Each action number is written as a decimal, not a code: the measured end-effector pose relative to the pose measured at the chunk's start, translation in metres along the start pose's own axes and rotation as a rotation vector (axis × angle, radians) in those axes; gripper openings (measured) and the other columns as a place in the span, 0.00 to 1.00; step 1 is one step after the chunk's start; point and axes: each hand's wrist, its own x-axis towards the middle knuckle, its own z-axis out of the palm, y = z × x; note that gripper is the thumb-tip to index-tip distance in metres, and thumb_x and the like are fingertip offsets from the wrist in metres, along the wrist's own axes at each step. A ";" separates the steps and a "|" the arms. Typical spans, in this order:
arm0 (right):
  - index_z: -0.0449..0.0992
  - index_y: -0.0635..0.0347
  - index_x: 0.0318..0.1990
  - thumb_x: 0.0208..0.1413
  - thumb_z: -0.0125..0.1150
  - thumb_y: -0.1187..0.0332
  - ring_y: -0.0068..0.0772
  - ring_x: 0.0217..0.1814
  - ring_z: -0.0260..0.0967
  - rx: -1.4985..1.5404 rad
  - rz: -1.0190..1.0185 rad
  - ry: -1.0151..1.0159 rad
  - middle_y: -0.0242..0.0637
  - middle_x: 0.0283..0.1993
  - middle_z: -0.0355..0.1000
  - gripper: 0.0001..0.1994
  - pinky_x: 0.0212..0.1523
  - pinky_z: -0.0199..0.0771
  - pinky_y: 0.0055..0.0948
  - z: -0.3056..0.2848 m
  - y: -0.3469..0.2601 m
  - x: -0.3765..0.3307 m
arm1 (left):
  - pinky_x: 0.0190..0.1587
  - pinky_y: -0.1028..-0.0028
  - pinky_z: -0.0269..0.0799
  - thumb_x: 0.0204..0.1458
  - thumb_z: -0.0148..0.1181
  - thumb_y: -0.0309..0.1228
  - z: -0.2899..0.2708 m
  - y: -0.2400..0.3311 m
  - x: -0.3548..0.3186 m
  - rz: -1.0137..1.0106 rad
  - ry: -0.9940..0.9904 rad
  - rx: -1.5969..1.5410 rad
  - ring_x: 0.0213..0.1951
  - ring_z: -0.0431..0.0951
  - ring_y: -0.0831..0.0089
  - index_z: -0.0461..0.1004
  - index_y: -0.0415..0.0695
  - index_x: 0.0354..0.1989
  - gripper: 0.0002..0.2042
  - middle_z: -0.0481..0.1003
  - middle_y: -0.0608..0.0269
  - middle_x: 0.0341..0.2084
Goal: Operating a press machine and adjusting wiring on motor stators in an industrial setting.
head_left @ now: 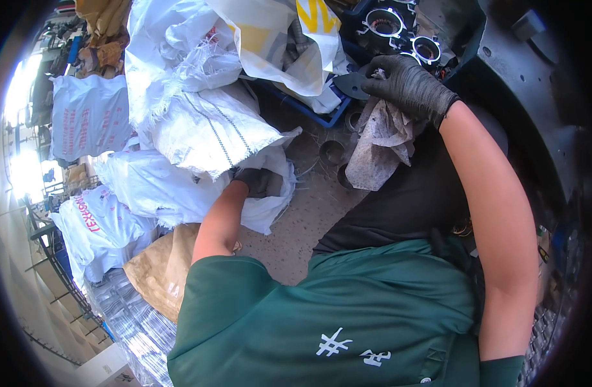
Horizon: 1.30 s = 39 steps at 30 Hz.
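Observation:
My left hand [260, 182], in a dark glove, reaches into the mouth of a white woven sack [270, 209]; its fingers are hidden there, so what they hold does not show. On the right, my right hand [405, 85], also in a dark glove, is closed round a crumpled, stained grey rag [376, 145], which hangs down from it. A flat, dark grey piece with a rounded end [352, 85] sticks out to the left by the fingertips; whether the hand grips it too, I cannot make out. Below the rag are small dark rings [332, 152] on the floor.
White sacks [205, 129] are heaped at the left, with a brown paper bag [160, 264] nearer me. Behind stands a blue crate [338, 116] under a white and yellow bag [270, 39]. Round metal housings [383, 24] lie at the far right, beside a dark machine body [534, 84].

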 end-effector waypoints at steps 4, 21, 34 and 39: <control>0.74 0.64 0.66 0.56 0.70 0.45 0.48 0.63 0.77 0.063 -0.023 0.028 0.55 0.61 0.77 0.37 0.67 0.74 0.39 0.001 0.002 0.009 | 0.61 0.59 0.76 0.56 0.62 0.40 -0.009 0.001 -0.025 -0.136 -0.041 -0.441 0.56 0.80 0.53 0.73 0.41 0.65 0.29 0.79 0.45 0.56; 0.81 0.56 0.59 0.58 0.71 0.52 0.44 0.58 0.78 0.210 -0.070 0.146 0.47 0.56 0.79 0.26 0.65 0.76 0.38 -0.012 0.016 0.006 | 0.52 0.51 0.77 0.52 0.59 0.27 -0.041 0.164 0.043 -0.129 0.705 -0.484 0.48 0.81 0.41 0.81 0.43 0.49 0.16 0.81 0.41 0.44; 0.74 0.64 0.66 0.54 0.71 0.48 0.47 0.61 0.78 0.153 -0.012 0.005 0.56 0.61 0.77 0.37 0.66 0.75 0.39 -0.002 -0.004 0.008 | 0.58 0.61 0.76 0.65 0.50 0.36 0.191 -0.012 0.002 -0.616 0.352 -0.926 0.56 0.80 0.53 0.78 0.40 0.57 0.19 0.80 0.45 0.52; 0.74 0.62 0.66 0.54 0.72 0.46 0.48 0.62 0.77 0.119 -0.099 0.019 0.55 0.61 0.77 0.38 0.66 0.75 0.40 0.002 -0.007 0.013 | 0.61 0.62 0.73 0.65 0.49 0.37 0.190 -0.007 -0.025 -0.469 0.235 -0.923 0.59 0.79 0.60 0.79 0.44 0.58 0.19 0.80 0.51 0.55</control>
